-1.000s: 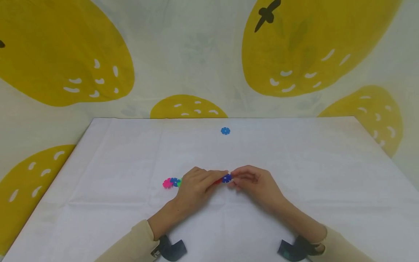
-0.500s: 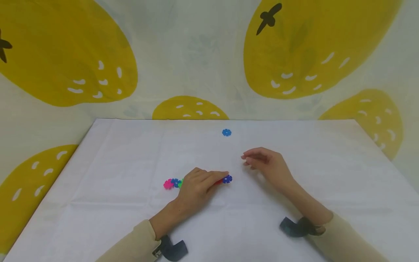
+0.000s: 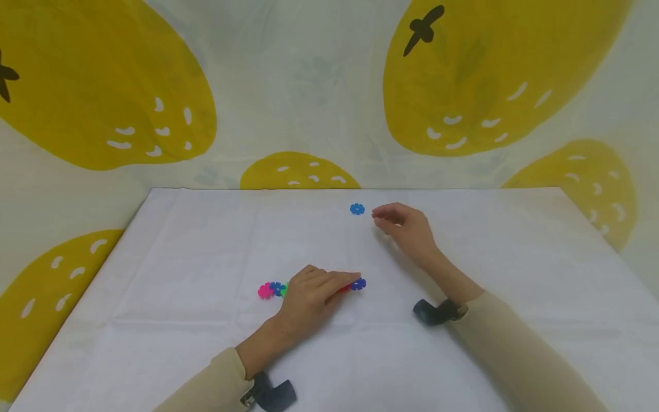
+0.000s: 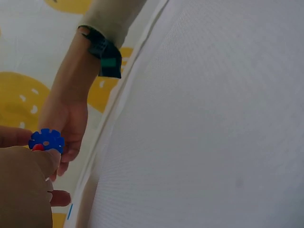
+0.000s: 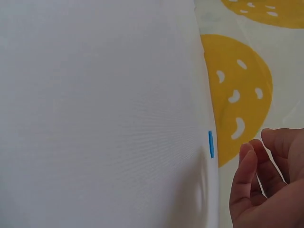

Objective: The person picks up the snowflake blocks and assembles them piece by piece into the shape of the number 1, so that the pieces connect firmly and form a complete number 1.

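My left hand [image 3: 308, 293] grips a row of linked, notched plastic discs and covers its middle. From the row's left end show a pink disc [image 3: 265, 290], a blue one [image 3: 276, 288] and a bit of green. A dark blue disc [image 3: 360, 284] sticks out at the right end beside a red one. In the left wrist view, thumb and finger pinch near this blue disc [image 4: 56, 140]. My right hand [image 3: 408, 230] holds nothing; its fingers are bent loosely, with a gap to the thumb. Just left of its fingertips lies a single light blue disc [image 3: 357, 209], apart from them.
A white cloth [image 3: 195, 246] with faint creases covers the table. Behind it hangs a pale backdrop [image 3: 298, 91] printed with large yellow fruit. Each wrist wears a dark strap; the right one [image 3: 436, 312] hovers over the table.
My right hand has let go near the dark blue disc and travelled away, first rightward, then forward to beside the light blue disc. The left hand keeps its grip in the same place.
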{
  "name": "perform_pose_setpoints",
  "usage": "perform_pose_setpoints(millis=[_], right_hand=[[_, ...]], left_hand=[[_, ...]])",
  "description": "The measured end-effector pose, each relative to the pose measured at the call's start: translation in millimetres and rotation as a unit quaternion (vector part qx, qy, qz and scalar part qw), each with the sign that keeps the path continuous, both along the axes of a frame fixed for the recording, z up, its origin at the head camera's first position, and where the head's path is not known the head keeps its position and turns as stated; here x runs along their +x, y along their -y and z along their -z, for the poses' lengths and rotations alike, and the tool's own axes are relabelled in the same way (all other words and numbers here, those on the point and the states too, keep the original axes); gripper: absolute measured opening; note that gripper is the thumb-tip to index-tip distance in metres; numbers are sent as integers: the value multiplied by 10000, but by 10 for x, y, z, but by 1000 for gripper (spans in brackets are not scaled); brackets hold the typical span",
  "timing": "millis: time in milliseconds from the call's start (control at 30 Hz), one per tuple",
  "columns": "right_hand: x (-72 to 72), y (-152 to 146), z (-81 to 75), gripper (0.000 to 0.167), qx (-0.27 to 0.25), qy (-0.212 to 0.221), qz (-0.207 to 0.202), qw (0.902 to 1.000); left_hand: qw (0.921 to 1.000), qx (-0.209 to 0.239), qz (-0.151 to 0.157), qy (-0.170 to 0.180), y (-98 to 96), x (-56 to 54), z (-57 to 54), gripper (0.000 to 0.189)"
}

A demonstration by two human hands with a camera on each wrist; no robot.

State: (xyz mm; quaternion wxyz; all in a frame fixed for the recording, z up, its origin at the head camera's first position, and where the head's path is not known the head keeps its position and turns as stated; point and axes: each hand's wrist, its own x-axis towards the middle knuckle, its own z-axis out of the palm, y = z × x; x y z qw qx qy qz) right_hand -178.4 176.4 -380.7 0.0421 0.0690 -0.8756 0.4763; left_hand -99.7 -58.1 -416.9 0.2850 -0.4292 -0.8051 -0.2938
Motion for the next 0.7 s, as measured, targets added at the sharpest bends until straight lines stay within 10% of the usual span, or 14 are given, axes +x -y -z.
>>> perform_pose_setpoints(millis=[700], right_hand=[[-511,319,220,26,270,273,274,9989]], left_hand=[[9999,-72,-7,85,29,21,-1,41]])
